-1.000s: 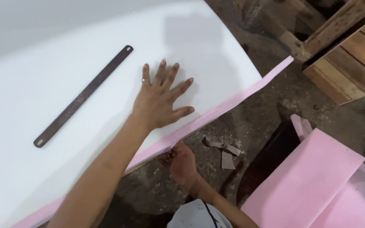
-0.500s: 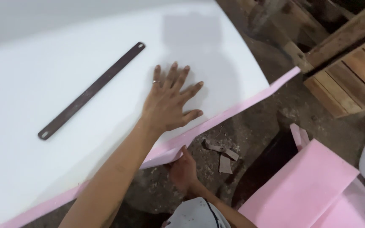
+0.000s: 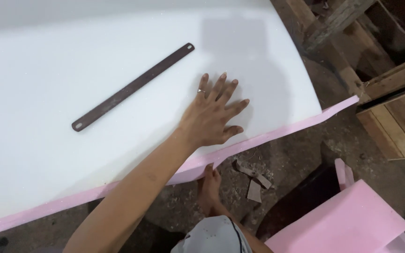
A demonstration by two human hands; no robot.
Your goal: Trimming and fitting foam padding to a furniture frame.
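From the head camera, the left hand point(image 3: 214, 116) lies flat, fingers spread, on a smooth white foam sheet point(image 3: 71, 154), holding nothing. At its ten o'clock rests a long, flat, dark rusty metal strip point(image 3: 132, 87) with a hole at each end. At six o'clock the right hand point(image 3: 209, 186) touches the sheet's thin pink foam edge point(image 3: 268, 137); its grip cannot be told. Rough wooden crates point(image 3: 394, 112) stand at three o'clock.

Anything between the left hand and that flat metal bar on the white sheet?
Nothing visible. The left hand lies flat on the white sheet, and the dark metal bar lies apart from it, up and to its left in the picture. Only bare sheet shows between them. The right hand is at the pink edge below.
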